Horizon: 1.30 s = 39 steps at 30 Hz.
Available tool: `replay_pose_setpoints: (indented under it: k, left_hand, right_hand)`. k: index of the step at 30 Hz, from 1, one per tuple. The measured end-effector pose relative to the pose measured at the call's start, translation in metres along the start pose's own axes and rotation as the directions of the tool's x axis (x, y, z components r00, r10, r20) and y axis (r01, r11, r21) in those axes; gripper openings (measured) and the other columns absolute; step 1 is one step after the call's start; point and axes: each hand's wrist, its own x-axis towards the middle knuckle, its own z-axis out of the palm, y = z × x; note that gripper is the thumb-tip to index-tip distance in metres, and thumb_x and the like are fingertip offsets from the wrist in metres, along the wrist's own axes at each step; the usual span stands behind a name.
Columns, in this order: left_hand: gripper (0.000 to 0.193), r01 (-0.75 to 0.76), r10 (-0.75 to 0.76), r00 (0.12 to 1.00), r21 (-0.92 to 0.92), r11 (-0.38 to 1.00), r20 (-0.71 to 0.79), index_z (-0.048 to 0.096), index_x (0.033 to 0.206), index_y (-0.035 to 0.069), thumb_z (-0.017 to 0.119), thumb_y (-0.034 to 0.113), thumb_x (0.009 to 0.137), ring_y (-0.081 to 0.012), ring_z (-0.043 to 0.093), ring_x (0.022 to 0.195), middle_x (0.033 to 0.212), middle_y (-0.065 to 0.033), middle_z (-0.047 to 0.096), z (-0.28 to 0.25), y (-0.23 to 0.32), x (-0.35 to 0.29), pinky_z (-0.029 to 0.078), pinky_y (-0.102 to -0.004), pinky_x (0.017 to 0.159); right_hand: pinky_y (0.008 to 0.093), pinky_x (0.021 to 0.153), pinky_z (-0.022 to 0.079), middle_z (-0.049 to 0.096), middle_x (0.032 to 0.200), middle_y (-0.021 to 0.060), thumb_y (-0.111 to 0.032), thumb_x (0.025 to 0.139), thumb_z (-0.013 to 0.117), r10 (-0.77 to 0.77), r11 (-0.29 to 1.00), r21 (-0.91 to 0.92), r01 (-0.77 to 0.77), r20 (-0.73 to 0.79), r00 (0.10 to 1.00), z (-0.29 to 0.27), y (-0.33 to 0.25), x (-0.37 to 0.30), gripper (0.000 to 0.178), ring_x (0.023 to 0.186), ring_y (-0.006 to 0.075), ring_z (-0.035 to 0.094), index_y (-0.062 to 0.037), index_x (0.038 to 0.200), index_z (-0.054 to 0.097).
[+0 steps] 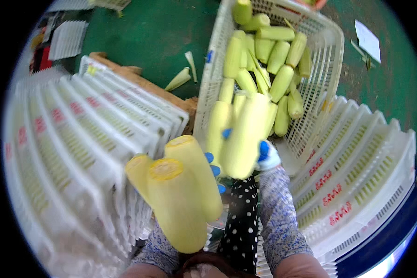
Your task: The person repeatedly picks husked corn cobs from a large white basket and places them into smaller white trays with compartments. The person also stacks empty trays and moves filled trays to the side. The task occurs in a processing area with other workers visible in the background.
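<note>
My left hand (213, 169) is closed round three pale ears of corn (178, 208) in trimmed husks. Yellow kernels show at their cut ends. Only blue glove fingertips of that hand can be seen past the ears. To its right, my right hand (267, 156), also blue-gloved, grips pale ears of corn (246, 139), at least two side by side, over the near end of a white plastic crate (331, 51). Greener trimmed ears (281, 83) lie piled in the crate.
Nested white slatted crates (65, 134) stand at the left, and more white crates (352, 180) at the right. A wooden piece (143, 83) lies behind the left ones. Husk scraps (178, 78) and a white paper (368, 41) rest on the green floor (143, 32).
</note>
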Motion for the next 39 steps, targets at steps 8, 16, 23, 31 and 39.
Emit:
replay_pose_setpoints:
  k: [8, 16, 23, 31, 39]
  left_hand:
    - [0.061, 0.129, 0.057, 0.901, -0.391, 0.911, 0.431, 0.051, 0.13, 0.007, 0.068, 0.041, 0.082, -0.0306, 0.055, 0.118, 0.129, -0.0134, 0.057, -0.071, -0.02, -0.116, 0.041, -0.046, 0.104]
    - [0.065, -0.083, -0.104, 0.823, 0.298, 0.951, 0.559, 0.037, 0.143, -0.001, 0.065, 0.027, 0.09, -0.014, 0.047, 0.121, 0.138, -0.0077, 0.048, -0.066, -0.008, -0.285, 0.036, -0.0301, 0.104]
    - [0.089, -0.728, 0.485, 0.631, 0.246, 0.64, 0.606, 0.04, 0.142, 0.0, 0.081, 0.019, 0.066, -0.0222, 0.02, 0.14, 0.154, -0.0148, 0.021, -0.153, 0.056, -0.456, 0.015, -0.0348, 0.114]
    - [0.046, -0.744, 0.748, 0.664, -0.11, 0.659, -0.012, 0.053, 0.129, 0.002, 0.062, 0.025, 0.089, -0.0177, 0.059, 0.111, 0.121, -0.0102, 0.061, -0.356, 0.087, -0.669, 0.046, -0.034, 0.097]
    - [0.049, -0.796, 0.834, 0.546, -0.261, 0.547, 0.083, 0.049, 0.133, 0.007, 0.059, 0.035, 0.093, -0.0223, 0.062, 0.108, 0.122, -0.0108, 0.06, -0.517, 0.195, -0.681, 0.05, -0.0352, 0.096]
  right_hand:
    - [0.045, 0.101, 0.045, 0.053, 0.132, 0.0214, -0.064, 0.066, 0.075, 0.034, 0.842, -0.539, 0.023, 0.095, 0.995, 0.211, -0.042, -0.205, 0.106, 0.118, 0.0338, 0.054, 0.0016, 0.14, 0.038]
    - [0.0445, 0.105, 0.042, 0.05, 0.137, 0.016, -0.062, 0.069, 0.074, 0.117, 0.843, -0.504, -0.189, -0.171, 0.978, 0.209, 0.034, -0.34, 0.101, 0.124, 0.0318, 0.051, -0.0017, 0.141, 0.038]
    - [0.0449, 0.106, 0.041, 0.048, 0.139, 0.0151, -0.061, 0.073, 0.071, 0.285, 0.656, -0.745, -0.124, 0.093, 0.954, 0.345, 0.146, -0.292, 0.096, 0.125, 0.0314, 0.049, -0.0035, 0.142, 0.037]
    - [0.0454, 0.107, 0.039, 0.046, 0.141, 0.014, -0.059, 0.077, 0.068, 0.653, 0.524, -0.852, -0.022, 0.385, 0.653, 0.551, 0.424, -0.253, 0.09, 0.127, 0.0308, 0.048, -0.0055, 0.143, 0.037]
    - [0.0474, 0.095, 0.049, 0.059, 0.126, 0.0131, -0.038, 0.088, 0.061, 0.77, 0.496, -0.769, -0.404, 0.174, 0.614, 0.639, 0.633, -0.152, 0.058, 0.111, 0.0296, 0.06, -0.0073, 0.136, 0.047]
